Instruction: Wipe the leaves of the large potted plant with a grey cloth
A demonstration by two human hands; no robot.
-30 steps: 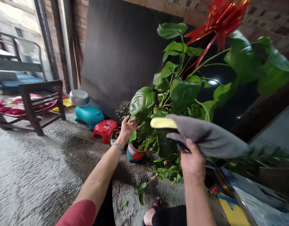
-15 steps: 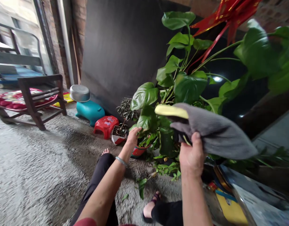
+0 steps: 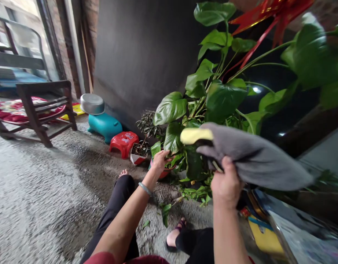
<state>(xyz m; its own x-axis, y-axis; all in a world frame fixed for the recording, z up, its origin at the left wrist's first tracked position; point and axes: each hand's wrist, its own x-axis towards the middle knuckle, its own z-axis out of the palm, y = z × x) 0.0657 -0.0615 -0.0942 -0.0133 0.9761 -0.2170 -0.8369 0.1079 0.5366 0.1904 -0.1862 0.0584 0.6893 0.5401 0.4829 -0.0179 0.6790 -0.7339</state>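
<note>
A tall potted plant [image 3: 224,99] with broad, glossy green leaves stands in front of me. My left hand [image 3: 160,161], with a pale bangle at the wrist, is closed at the lower tip of one low leaf [image 3: 173,136]; its fingertips are partly hidden. In my right hand [image 3: 226,182] is a grey and yellow cloth [image 3: 257,157], bunched at the grip and hanging out to the right. The yellow side of the cloth faces the leaves, just right of that low leaf. Part of the plant's pot shows behind my left hand.
Left of the plant are a small potted shrub [image 3: 140,150], a red stool [image 3: 124,143], and a teal animal-shaped seat [image 3: 104,125] bearing a metal basin [image 3: 92,104]. A wooden chair [image 3: 45,110] stands farther left. A red ribbon bow [image 3: 276,18] hangs above; a yellow item [image 3: 265,236] lies low right.
My left hand has shifted slightly down and right at the low leaf's tip. The cloth has swung a little to the right in my right hand. The view has tilted slightly.
</note>
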